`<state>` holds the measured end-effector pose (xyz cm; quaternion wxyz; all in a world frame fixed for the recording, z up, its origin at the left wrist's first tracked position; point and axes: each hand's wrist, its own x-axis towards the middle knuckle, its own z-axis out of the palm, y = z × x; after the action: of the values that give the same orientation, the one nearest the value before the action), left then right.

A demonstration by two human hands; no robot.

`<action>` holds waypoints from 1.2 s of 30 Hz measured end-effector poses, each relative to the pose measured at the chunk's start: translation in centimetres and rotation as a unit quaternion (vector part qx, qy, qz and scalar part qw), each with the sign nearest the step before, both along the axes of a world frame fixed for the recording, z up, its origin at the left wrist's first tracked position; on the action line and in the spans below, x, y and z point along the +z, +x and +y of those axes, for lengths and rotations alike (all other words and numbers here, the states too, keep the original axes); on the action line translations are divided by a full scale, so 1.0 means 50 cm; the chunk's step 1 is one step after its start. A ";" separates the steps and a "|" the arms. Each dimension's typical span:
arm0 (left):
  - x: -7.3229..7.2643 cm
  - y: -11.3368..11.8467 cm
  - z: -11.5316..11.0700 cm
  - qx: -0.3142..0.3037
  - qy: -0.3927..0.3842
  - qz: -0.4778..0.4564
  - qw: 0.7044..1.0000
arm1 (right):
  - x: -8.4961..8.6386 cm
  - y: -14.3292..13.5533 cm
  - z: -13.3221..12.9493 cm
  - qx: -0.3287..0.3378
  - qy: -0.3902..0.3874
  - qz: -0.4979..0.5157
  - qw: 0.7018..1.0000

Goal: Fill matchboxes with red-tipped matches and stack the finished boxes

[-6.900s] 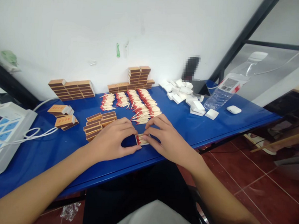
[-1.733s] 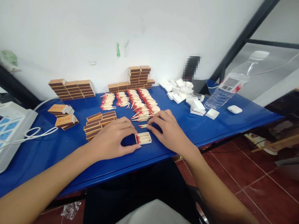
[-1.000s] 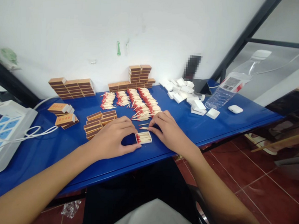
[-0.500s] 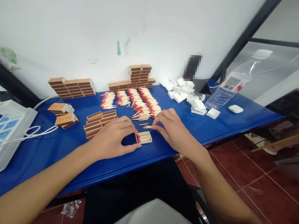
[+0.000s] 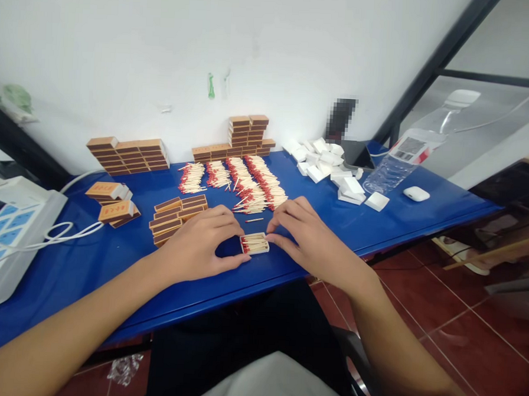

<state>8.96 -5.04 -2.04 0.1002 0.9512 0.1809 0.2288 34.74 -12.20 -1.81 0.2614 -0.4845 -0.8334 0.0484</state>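
Observation:
A small white matchbox tray (image 5: 261, 251) lies on the blue table, holding a layer of red-headed matches (image 5: 254, 242). My left hand (image 5: 207, 239) grips the tray's left end between thumb and fingers. At its right end my right hand (image 5: 304, 232) has thumb and forefinger close together at the tail ends of the matches in the tray; the exact contact is too small to see. Just above the tray lies a single loose match (image 5: 254, 220). Behind it, loose matches (image 5: 251, 185) lie in several rows, mostly with heads to the left.
Brown matchboxes are stacked at the wall (image 5: 129, 155), (image 5: 248, 132) and beside my left hand (image 5: 177, 217). Orange-topped boxes (image 5: 115, 211) sit farther left, near a power strip (image 5: 27, 233). White trays (image 5: 324, 160), a plastic bottle (image 5: 399, 158) and a white case (image 5: 416, 194) occupy the right side.
My right hand has brought the pinched matches down from above the tray's right corner into the tray. The left hand has stayed on the tray.

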 end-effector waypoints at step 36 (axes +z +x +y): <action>-0.005 0.003 -0.001 -0.019 0.003 -0.016 1.000 | -0.015 -0.037 0.000 0.043 0.003 -0.002 0.999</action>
<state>9.10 -5.09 -2.30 0.1050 0.9510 0.1605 0.2424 32.90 -12.21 -2.58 0.2585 -0.4473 -0.8544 0.0564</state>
